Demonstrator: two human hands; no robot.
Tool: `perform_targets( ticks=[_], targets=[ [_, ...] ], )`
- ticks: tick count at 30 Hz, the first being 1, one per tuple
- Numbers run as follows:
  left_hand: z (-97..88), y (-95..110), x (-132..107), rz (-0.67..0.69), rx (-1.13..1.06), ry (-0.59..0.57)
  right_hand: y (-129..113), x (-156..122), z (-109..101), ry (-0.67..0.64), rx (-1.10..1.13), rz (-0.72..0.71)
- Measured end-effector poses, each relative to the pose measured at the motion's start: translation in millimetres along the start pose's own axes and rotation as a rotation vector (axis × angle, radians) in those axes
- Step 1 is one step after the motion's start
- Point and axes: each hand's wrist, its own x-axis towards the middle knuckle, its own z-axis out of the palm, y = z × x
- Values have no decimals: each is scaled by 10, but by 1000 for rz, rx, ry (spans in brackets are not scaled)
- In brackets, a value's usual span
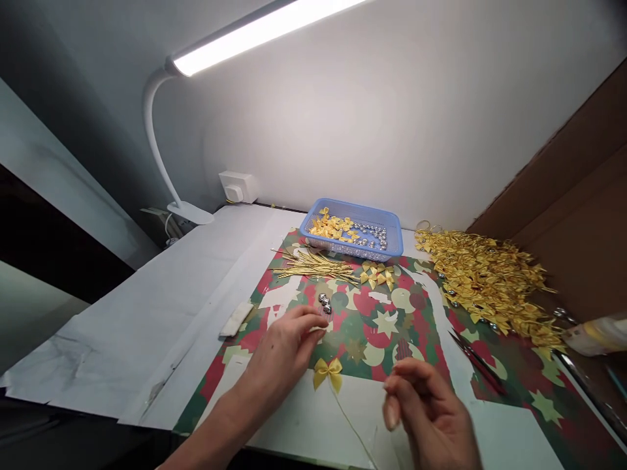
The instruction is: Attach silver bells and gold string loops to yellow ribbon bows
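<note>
A small yellow ribbon bow lies at the near edge of the patterned sheet, with a thin pale cord trailing from it toward me. My left hand reaches in from the left, thumb and forefinger almost together just short of a few silver bells; whether anything sits between the tips is hidden. To the right of the bow, my right hand is raised with curled fingers and the thumb against them. I cannot make out anything in it.
A blue basket holds yellow bows and silver bells. Before it lie gold wire ties and more bows. At right are a heap of gold bows, dark tweezers or scissors and a bottle. A lamp stands left.
</note>
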Motion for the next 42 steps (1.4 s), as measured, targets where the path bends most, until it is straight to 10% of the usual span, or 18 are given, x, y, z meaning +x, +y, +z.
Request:
perform_targets(
  ticks=[6, 20, 34, 42],
  targets=[
    [-67, 8, 309, -5, 153, 22, 69, 138, 442, 124, 189, 8],
    [162, -105, 307, 88, 284, -80, 143, 112, 429, 114, 158, 26],
    [167, -97, 309, 95, 62, -119, 199, 125, 411, 53, 88, -29],
    [52, 117, 25, -103, -473, -275, 198, 138, 422, 73, -37, -209]
  ],
)
